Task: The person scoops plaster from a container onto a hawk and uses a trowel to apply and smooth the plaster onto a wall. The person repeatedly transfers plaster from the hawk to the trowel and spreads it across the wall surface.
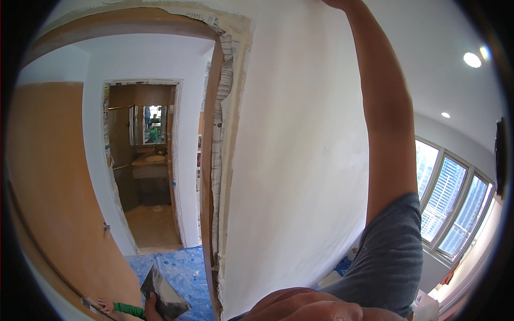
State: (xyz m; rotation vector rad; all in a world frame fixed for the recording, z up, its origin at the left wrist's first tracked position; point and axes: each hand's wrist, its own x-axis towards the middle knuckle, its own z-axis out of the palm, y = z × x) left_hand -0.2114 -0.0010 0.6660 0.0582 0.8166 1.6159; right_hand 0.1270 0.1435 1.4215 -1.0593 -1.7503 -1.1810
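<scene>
Mind the Spill Below and the Blind Reach Above

At your far left is the wooden door (48, 176), and low beside it another person's hand (106, 305) in a green sleeve (128, 310) rests at the door's lower edge. If that door swings while you step sideways, it could knock your elbow or catch those fingers.

Next comes your left hand (152, 307), its thumb pressed on a flat plate (146, 286), gripping it low in front of you. Grey-white paste (168, 293) sits on its face; the plate looks tilted, so a slack thumb or a bump could let the load slide onto the blue sheet (190, 267) underneath. A slick or rucked sheet might also cost you your footing.

Along the door frame (209, 139), torn paper strips (227, 67) hang ragged; brushing past could pull them loose or stick them in wet material.

Farther right, your right hand (334, 2) is up at the top of the pale wall (300, 150), cropped so that you cannot tell its grip or any tool. Overreaching there could upset your balance and tip the plate.
</scene>
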